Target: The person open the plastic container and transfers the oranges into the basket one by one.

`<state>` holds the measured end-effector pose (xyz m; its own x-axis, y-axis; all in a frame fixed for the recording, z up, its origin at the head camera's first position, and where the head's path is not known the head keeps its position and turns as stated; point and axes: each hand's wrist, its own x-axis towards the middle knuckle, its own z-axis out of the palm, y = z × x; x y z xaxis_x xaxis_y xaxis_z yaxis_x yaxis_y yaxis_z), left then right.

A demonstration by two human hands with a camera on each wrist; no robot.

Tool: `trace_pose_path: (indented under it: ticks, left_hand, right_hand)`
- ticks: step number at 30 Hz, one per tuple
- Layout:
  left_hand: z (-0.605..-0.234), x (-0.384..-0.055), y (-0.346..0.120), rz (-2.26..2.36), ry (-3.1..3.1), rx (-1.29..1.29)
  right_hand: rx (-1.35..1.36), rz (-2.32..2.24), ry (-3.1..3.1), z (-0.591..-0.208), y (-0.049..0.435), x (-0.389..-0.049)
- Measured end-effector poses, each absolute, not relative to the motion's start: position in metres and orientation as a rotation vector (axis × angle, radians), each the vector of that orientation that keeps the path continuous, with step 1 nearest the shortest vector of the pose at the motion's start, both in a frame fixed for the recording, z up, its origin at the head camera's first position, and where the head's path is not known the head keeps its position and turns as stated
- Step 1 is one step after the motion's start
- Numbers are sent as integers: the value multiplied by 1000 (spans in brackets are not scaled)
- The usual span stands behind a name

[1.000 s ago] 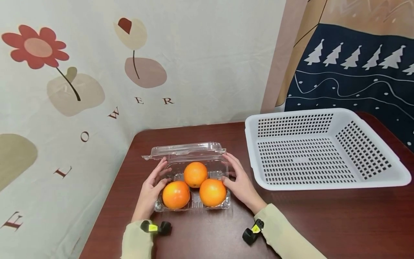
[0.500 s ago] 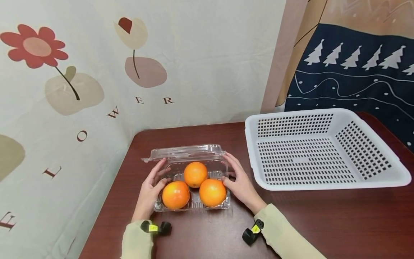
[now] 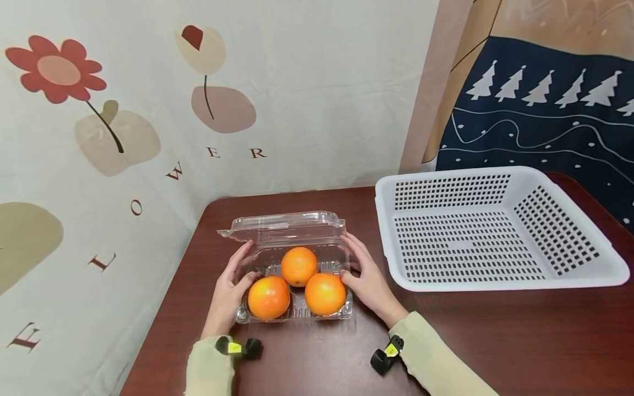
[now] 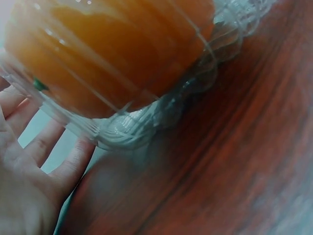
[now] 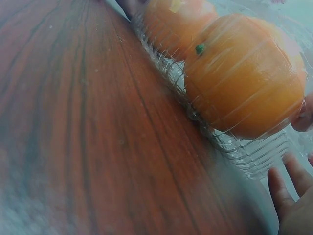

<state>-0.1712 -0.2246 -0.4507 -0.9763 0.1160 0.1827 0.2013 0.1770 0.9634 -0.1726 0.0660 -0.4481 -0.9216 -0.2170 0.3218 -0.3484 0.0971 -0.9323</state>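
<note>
In the head view a clear plastic clamshell box (image 3: pixel 303 313) sits on the table with its hinged lid (image 3: pixel 287 224) raised at the back. Three oranges lie inside: a left one (image 3: pixel 268 297), a right one (image 3: pixel 325 295) and a back one (image 3: pixel 299 267). My left hand (image 3: pixel 230 286) holds the box's left side, thumb at the rim and fingers along the outer wall. On the opposite side my right hand (image 3: pixel 369 283) holds the wall likewise. Both wrist views show an orange (image 4: pixel 112 54) through the ribbed plastic. The box hides some fingertips in the head view.
A large white perforated basket (image 3: pixel 460 245) stands on the dark red table (image 3: pixel 460 341) to the right of the box. Behind the table hangs a pale curtain (image 3: pixel 322 99) with flower prints. A navy cloth (image 3: pixel 535 126) with white trees hangs at the right.
The clamshell's lid dipped slightly half a second ago and now stands a little higher. Both hands keep nearly the same place on the box, and the oranges stay put.
</note>
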Motion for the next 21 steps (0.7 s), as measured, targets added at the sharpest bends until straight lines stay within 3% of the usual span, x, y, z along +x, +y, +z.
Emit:
trace_pose_path:
  ticks: [21]
  left_hand:
    - [-449, -169, -224, -1969, -2358, -325]
  right_hand:
    - [588, 2002, -2241, -446, 66, -172]
